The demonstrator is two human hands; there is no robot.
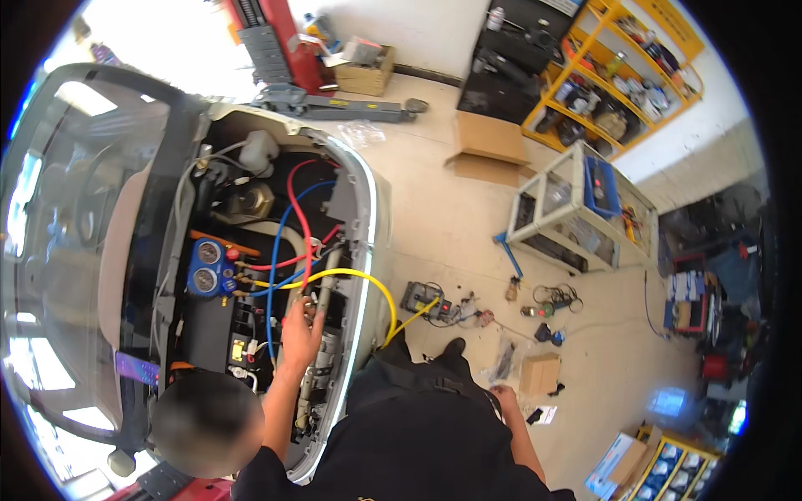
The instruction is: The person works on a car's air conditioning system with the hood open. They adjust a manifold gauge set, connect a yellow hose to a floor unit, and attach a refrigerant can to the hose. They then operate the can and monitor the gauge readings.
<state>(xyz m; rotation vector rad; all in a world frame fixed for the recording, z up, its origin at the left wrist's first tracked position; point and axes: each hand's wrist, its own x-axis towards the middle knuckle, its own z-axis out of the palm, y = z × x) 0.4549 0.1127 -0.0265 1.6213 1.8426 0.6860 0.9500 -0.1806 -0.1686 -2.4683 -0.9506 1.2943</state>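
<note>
Gauge set: two round dials on a blue body, sitting left in the open engine bay.
Hoses: a blue hose, a red hose and a yellow hose run from the gauges; the yellow one arcs over the bay's front edge to the floor.
My left hand: reaching into the bay, fingers closed around a small metal fitting just beside the hoses.
My right hand: hanging low by my side, above the floor; I cannot tell whether its fingers are curled or apart.
Cardboard box: small, on the floor near my right hand.
Shelf unit: yellow, far right against the wall.
</note>
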